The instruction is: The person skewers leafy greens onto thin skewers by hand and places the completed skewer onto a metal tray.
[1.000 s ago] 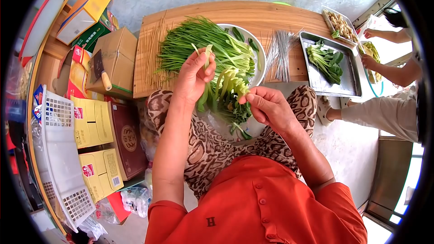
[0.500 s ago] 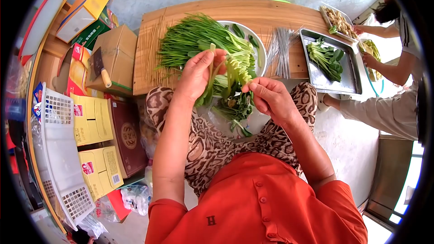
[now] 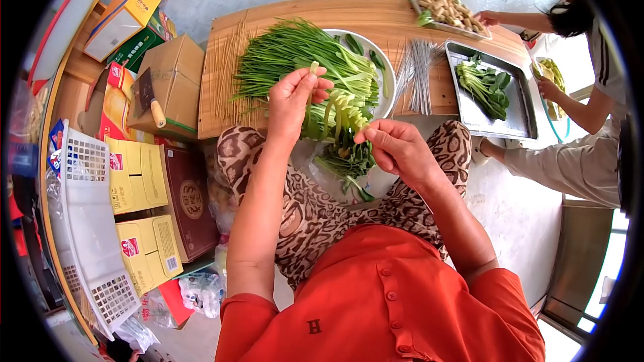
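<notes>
My left hand (image 3: 295, 99) is closed in a pinch on a pale green vegetable stalk (image 3: 314, 67), whose tip sticks up above the fingers. Lower and to the right, my right hand (image 3: 397, 149) pinches the near end of a skewer of leafy greens (image 3: 350, 115). Its pale stalks are folded in a tight row, with dark leaves hanging below; the skewer itself is mostly hidden. Just beyond my hands, a big bunch of garlic chives (image 3: 288, 53) lies partly across a white round plate (image 3: 387, 97) with a few loose leaves.
On the wooden table (image 3: 322, 10) lie bamboo skewers (image 3: 221, 74) and metal skewers (image 3: 421, 77). A metal tray (image 3: 516, 117) at right holds leafy greens. A co-worker's hand (image 3: 488, 18) touches a tray of pale pieces (image 3: 446, 8). Boxes and a cleaver (image 3: 151, 97) are at left.
The co-worker's tray of pale pieces has moved left, farther onto the table's back edge. My left hand has shifted slightly, still pinching a stalk; my right hand has moved slightly left.
</notes>
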A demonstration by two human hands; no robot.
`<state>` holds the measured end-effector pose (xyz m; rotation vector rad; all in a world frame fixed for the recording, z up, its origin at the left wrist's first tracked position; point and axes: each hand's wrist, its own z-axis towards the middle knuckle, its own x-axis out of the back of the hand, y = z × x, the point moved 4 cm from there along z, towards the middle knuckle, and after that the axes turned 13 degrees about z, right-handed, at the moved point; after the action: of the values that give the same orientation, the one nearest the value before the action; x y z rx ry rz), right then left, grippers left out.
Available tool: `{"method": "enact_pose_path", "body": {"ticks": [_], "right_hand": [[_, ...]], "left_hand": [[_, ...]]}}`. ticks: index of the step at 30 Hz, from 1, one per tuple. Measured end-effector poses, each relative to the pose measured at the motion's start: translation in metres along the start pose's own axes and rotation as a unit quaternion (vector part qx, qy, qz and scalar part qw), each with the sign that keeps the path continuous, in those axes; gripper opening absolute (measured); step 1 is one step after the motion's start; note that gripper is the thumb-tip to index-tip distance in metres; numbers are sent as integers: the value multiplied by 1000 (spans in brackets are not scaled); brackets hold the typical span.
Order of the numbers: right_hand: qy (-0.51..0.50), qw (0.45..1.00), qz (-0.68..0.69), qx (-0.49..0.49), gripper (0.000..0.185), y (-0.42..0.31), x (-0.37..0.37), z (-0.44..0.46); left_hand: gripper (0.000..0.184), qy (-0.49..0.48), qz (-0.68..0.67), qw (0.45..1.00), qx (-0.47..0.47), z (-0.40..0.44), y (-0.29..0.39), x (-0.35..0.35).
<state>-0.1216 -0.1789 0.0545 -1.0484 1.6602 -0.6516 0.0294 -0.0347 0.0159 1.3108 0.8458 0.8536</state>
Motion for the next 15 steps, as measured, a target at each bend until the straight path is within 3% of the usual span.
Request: {"method": "enact_pose_path", "body": {"ticks": [15], "right_hand": [[3, 1000, 9, 12, 24, -1, 0, 0]], "left_hand": [[24, 17, 15, 1000, -9, -2, 7, -1]]}}
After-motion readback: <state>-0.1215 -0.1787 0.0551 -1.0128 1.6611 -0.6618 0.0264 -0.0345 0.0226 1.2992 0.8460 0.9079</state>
